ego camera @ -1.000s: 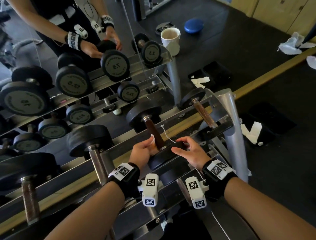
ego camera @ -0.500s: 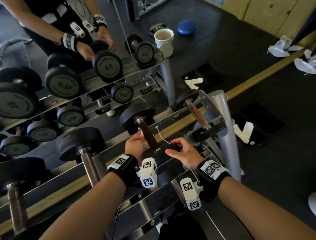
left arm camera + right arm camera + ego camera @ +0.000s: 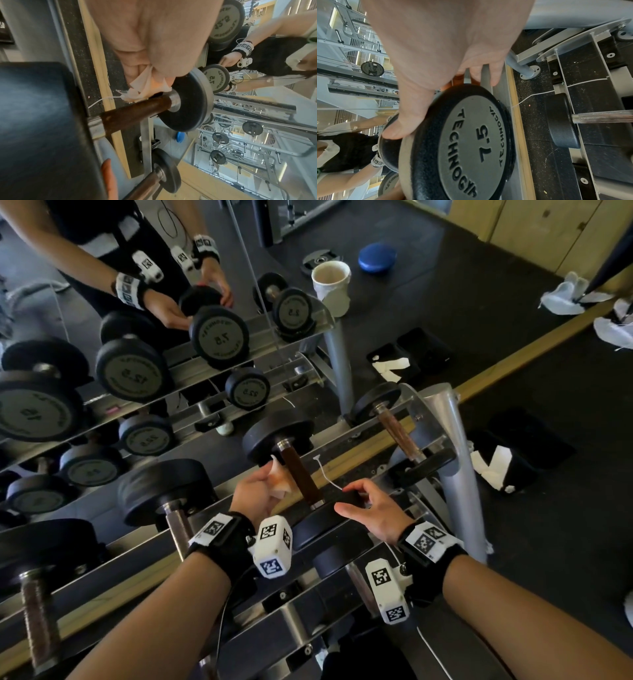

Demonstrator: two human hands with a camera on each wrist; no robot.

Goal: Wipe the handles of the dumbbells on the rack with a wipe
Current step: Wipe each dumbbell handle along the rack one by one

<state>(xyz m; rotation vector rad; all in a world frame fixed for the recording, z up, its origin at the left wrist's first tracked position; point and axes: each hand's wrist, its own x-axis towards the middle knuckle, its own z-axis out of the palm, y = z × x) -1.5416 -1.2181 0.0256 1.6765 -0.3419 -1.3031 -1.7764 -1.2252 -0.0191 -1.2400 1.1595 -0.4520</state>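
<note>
2 hands at 1 dumbbell (image 3: 301, 474) on rack (image 3: 442, 419), frame centre. Left hand (image 3: 255, 494), 9 o'clock of handle (image 3: 300, 474), fingers bunched round wipe (image 3: 281, 482): soft, light. Right hand (image 3: 371, 513), 3 o'clock, fingers curled over near weight head (image 3: 471, 142), marked 7.5: likely heavy, rigid; steady by head, wipe along handle.

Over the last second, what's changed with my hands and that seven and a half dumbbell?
Little has changed. The left hand, gripping the wipe, slid slightly up beside the brown handle, toward the far plate; the wipe now shows more. The right hand kept its grip on the near plate of the dumbbell, which stayed on the rack. The camera view shifted a little.
</note>
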